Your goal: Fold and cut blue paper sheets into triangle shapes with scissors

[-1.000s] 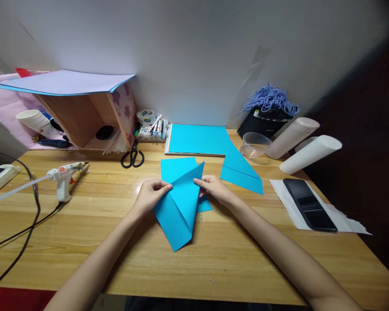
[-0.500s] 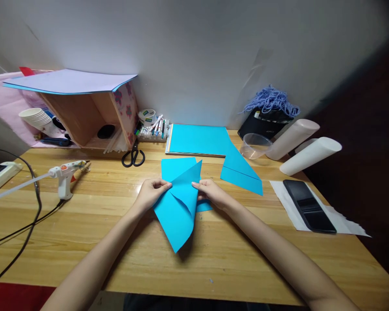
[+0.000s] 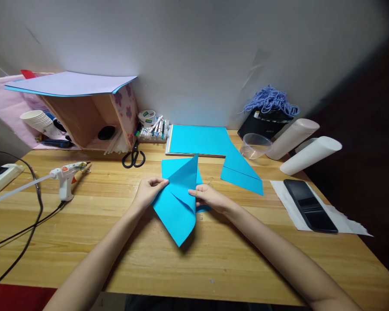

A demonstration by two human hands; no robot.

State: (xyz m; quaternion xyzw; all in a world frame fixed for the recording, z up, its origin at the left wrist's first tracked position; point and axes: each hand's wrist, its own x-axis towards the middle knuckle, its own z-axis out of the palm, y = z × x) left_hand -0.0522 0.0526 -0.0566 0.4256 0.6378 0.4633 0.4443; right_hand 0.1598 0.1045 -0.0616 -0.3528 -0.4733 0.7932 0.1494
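A partly folded blue paper [image 3: 181, 185] is held above the middle of the table, one corner pointing up and another down towards the front. My left hand [image 3: 151, 190] pinches its left edge between thumb and fingers. On the right edge, my right hand [image 3: 207, 197] grips the paper with the thumb in front; its other fingers are partly hidden. More blue paper shows behind and below the held sheet. To the right lies a blue cut piece [image 3: 241, 172] with a dark line across it.
Black scissors [image 3: 134, 157], markers [image 3: 154, 129] and a paper stack [image 3: 197, 139] are at the back. A glue gun [image 3: 65, 179] with cables lies left, beside an open box [image 3: 81, 116]. Rightward are a clear bowl [image 3: 255, 145], white tubes [image 3: 311, 155] and a phone [image 3: 309, 205].
The paper's top corner has shifted up and left, and its lower corner has risen slightly. My right hand has moved a little down and left along the edge.
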